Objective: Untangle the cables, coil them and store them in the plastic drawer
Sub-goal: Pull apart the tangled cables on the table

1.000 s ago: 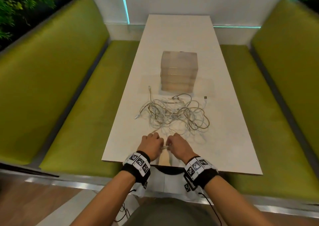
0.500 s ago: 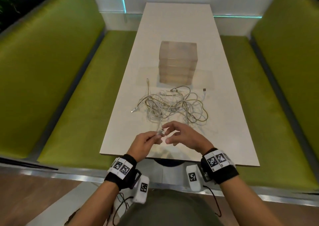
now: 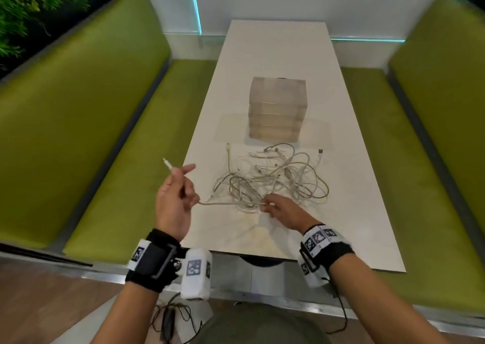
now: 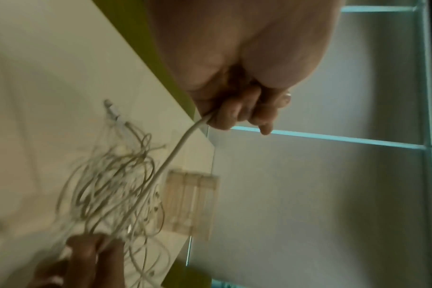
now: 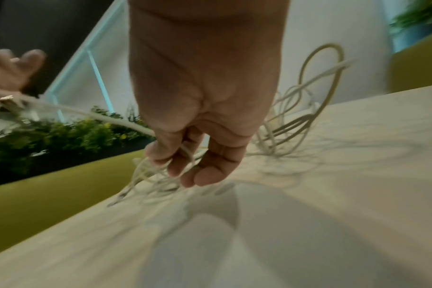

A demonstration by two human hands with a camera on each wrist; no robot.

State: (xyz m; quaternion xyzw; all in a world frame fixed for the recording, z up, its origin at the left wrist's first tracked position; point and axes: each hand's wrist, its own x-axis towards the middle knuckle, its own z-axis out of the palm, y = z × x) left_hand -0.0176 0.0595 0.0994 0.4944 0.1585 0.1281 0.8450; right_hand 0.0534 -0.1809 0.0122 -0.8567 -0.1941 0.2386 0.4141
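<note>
Left hand [image 3: 174, 202] grips one white cable [image 3: 231, 203], plug end poking above its fist. Right hand [image 3: 284, 211] pinches that same strand at the messy pale tangle [image 3: 275, 178] just ahead of it.

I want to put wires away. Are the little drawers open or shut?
Shut. On the plastic drawer unit every drawer front sits flush in the stack, none pulled out. The cables lie tangled on the table in front.

The tabletop [image 3: 275, 60] is showing plain white, and the cables [image 3: 273, 178] tangled near its front edge are ranging from white to a dull beige-grey. The plastic drawer [image 3: 277, 110] behind them is looking frosted and translucent — a pale tan. The benches [image 3: 86, 112] along both long edges are glowing lime green. The wristbands [image 3: 321, 251] are showing black, with black-and-white square marker patterns — checkered tags.
</note>
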